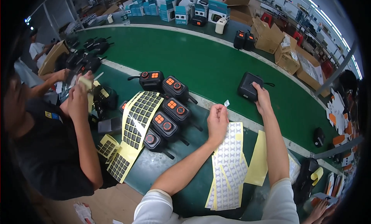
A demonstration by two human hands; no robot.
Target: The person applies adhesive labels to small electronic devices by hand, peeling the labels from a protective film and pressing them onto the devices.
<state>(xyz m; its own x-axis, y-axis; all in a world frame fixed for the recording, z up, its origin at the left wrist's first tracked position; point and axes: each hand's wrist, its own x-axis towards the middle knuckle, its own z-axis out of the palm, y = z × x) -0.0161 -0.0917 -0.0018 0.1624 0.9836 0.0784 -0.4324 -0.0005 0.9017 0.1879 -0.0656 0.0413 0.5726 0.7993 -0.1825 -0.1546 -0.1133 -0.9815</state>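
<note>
Between the fingertips of my left hand (218, 123) is a small pale sticker (227, 103), pinched by its edge. My right hand (261, 95) grips a black box-shaped speaker (247, 86) with a wrist strap, held over the green belt; its buttons do not show. Below my left hand lie overlapping sheets of white printed stickers (228, 158) on the table. A plain yellow backing sheet (257, 162) is beside them. Left of my hands stand several black speakers (176, 88) with orange buttons, and a yellow sheet of dark square pads (141, 115) drapes against them.
A green conveyor belt (150, 46) curves across in front. A co-worker (50, 146) at my left handles a yellowish piece. Blue-white boxes (181, 15) line the far side, cardboard boxes (266, 34) the far right. Two speakers (239, 39) stand by them; another device (319, 137) sits at right.
</note>
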